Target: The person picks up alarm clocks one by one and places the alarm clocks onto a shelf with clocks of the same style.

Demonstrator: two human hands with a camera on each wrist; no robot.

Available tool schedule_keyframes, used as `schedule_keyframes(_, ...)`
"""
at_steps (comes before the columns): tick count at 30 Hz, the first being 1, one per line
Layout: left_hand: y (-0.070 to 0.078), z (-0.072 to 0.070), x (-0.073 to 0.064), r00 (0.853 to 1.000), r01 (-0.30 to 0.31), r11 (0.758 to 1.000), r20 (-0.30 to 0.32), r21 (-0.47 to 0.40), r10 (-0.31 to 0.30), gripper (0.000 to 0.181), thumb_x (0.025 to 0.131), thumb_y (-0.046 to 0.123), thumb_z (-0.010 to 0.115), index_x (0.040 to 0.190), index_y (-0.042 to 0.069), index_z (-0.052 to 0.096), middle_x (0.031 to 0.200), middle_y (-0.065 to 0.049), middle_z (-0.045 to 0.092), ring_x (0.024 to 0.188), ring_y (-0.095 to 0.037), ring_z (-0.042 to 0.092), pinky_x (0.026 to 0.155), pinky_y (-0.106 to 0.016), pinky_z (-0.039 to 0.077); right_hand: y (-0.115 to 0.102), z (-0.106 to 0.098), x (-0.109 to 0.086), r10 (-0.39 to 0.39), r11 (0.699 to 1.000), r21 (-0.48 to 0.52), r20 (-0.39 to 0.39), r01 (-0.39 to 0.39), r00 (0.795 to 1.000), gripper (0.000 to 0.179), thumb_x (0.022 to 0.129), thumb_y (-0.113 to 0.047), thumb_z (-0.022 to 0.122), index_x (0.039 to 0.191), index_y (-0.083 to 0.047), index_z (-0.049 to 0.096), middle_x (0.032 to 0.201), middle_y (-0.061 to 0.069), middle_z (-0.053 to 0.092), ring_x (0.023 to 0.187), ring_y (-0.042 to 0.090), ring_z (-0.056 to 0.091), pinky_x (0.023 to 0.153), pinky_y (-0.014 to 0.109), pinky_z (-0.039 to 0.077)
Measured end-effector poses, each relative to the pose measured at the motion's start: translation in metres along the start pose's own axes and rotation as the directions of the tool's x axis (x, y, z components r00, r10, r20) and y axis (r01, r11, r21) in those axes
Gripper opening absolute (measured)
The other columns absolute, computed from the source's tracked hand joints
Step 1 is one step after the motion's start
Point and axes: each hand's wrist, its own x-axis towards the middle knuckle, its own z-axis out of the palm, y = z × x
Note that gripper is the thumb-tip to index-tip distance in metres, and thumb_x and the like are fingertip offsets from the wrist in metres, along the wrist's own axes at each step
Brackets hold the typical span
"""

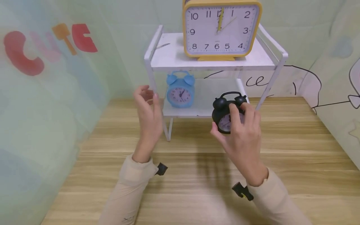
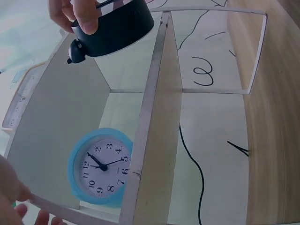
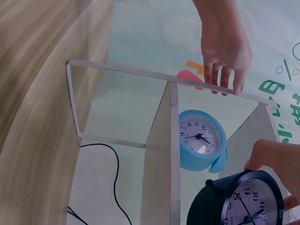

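Note:
A black twin-bell alarm clock is gripped by my right hand, with the thumb at its side and fingers over its face and top. It is held tilted at the front right of the lower shelf. On the left of that shelf stands a blue twin-bell alarm clock, upright and facing out. My left hand is beside the rack's left post, fingers loosely bent and holding nothing. In the right wrist view, the fingertips of that left hand are right at the post.
A yellow-framed square clock stands on the upper shelf of the white rack. The rack rests on a wood-grain table. A printed backdrop with letters runs along the left and back.

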Motion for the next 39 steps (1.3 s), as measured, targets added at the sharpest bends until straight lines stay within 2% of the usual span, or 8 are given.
schedule_keyframes(5, -0.005, -0.002, 0.001, 1.0, 0.018, 1.0, 0.023, -0.002, -0.018, 0.032, 0.109, 0.016, 0.039, 0.13, -0.008, 0.038, 0.118, -0.021, 0.048, 0.107, -0.027, 0.051, 0.093, -0.036, 0.046, 0.001, 0.002, 0.005, 0.006, 1.0, 0.009, 0.002, -0.006, 1.0, 0.055, 0.076, -0.025, 0.079, 0.117, 0.006, 0.06, 0.114, 0.03, 0.052, 0.096, 0.047, 0.05, 0.075, 0.056, 0.053)
schedule_keyframes(10, -0.007, -0.003, 0.001, 0.998, 0.035, 0.999, 0.044, 0.005, -0.035, 0.032, 0.109, 0.019, 0.039, 0.125, -0.009, 0.044, 0.114, -0.021, 0.053, 0.102, -0.027, 0.053, 0.09, -0.038, 0.047, 0.003, 0.004, 0.009, -0.002, 1.0, -0.012, 0.039, 0.003, 0.999, 0.056, 0.079, -0.029, 0.077, 0.117, 0.007, 0.059, 0.116, 0.031, 0.051, 0.099, 0.047, 0.049, 0.079, 0.055, 0.052)
schedule_keyframes(16, -0.009, -0.005, 0.002, 0.998, 0.044, 0.999, 0.046, -0.002, -0.044, 0.031, 0.109, 0.02, 0.042, 0.113, -0.008, 0.055, 0.103, -0.02, 0.062, 0.088, -0.025, 0.057, 0.077, -0.036, 0.05, 0.005, 0.009, 0.016, 0.003, 0.999, -0.033, 0.05, -0.001, 0.999, 0.055, 0.08, -0.031, 0.075, 0.116, 0.007, 0.058, 0.116, 0.031, 0.05, 0.097, 0.047, 0.048, 0.076, 0.054, 0.052)
schedule_keyframes(28, -0.01, -0.006, 0.002, 0.995, 0.082, 0.996, 0.061, -0.018, -0.08, 0.03, 0.108, 0.023, 0.045, 0.111, -0.005, 0.055, 0.097, -0.018, 0.061, 0.085, -0.032, 0.061, 0.073, -0.04, 0.053, 0.009, 0.023, 0.029, 0.033, 0.999, -0.038, 0.033, -0.031, 0.999, 0.054, 0.08, -0.031, 0.078, 0.115, 0.005, 0.058, 0.117, 0.029, 0.051, 0.099, 0.045, 0.048, 0.074, 0.055, 0.053)
schedule_keyframes(34, -0.01, -0.006, 0.001, 0.996, 0.068, 0.997, 0.057, -0.022, -0.066, 0.026, 0.109, 0.019, 0.044, 0.111, -0.005, 0.054, 0.096, -0.018, 0.061, 0.084, -0.029, 0.06, 0.071, -0.038, 0.052, 0.012, 0.029, 0.035, 0.024, 0.998, -0.057, 0.039, -0.022, 0.999, 0.054, 0.08, -0.032, 0.077, 0.114, 0.006, 0.059, 0.117, 0.03, 0.051, 0.097, 0.046, 0.048, 0.075, 0.056, 0.051)
schedule_keyframes(39, -0.011, -0.006, 0.001, 0.997, 0.062, 0.997, 0.053, -0.037, -0.06, 0.025, 0.108, 0.018, 0.045, 0.11, -0.005, 0.054, 0.096, -0.019, 0.061, 0.084, -0.034, 0.061, 0.071, -0.039, 0.052, 0.014, 0.035, 0.042, 0.032, 0.997, -0.073, 0.047, -0.028, 0.998, 0.056, 0.079, -0.032, 0.078, 0.114, 0.007, 0.058, 0.117, 0.03, 0.05, 0.096, 0.047, 0.048, 0.076, 0.055, 0.049)
